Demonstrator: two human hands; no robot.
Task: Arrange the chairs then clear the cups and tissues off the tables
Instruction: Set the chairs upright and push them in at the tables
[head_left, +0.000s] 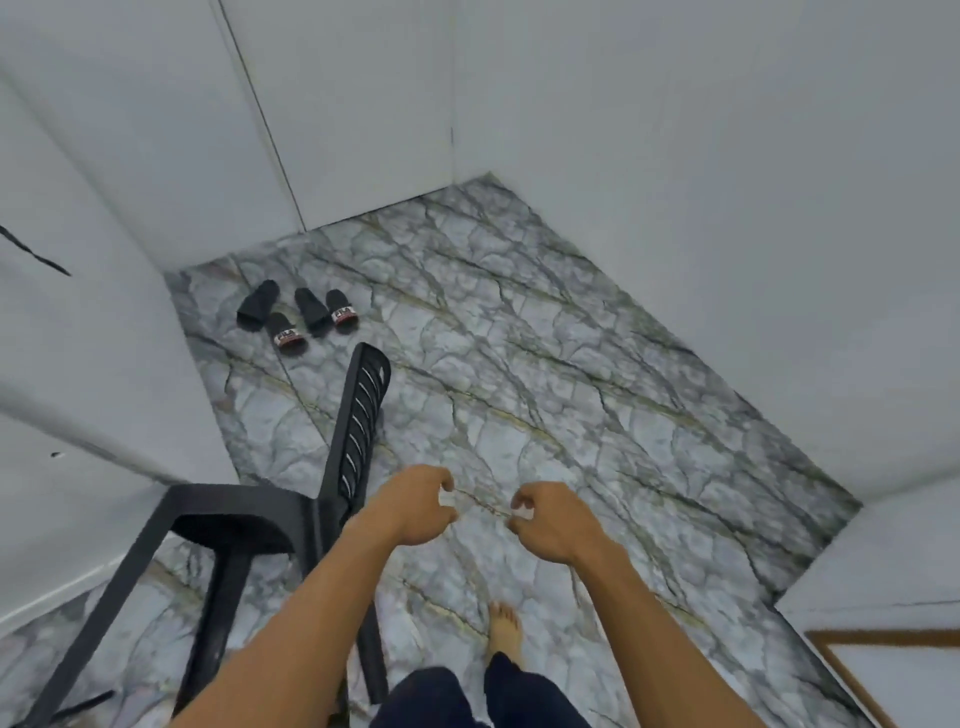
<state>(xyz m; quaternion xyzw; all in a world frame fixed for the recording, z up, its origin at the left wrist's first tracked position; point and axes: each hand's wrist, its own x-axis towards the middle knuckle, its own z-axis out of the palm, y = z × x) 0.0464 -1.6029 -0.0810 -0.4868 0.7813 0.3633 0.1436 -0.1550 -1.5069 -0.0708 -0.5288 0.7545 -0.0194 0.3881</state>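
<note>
Clearing step, probably: left hand (415, 512) and right hand (553, 525) each pinch a white scrap (447, 497), likely tissue; chair (234, 512) at 8 o'clock; next: find somewhere to dump them

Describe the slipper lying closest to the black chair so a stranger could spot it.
On the marble-patterned floor, by the left wall, four black slippers lie clustered beyond the chair. The target slipper is at the cluster's near edge, closest to the chair's slatted back. It carries a red-and-white logo band, unlike the two plain ones, and lies left of the other logo slipper.
</note>
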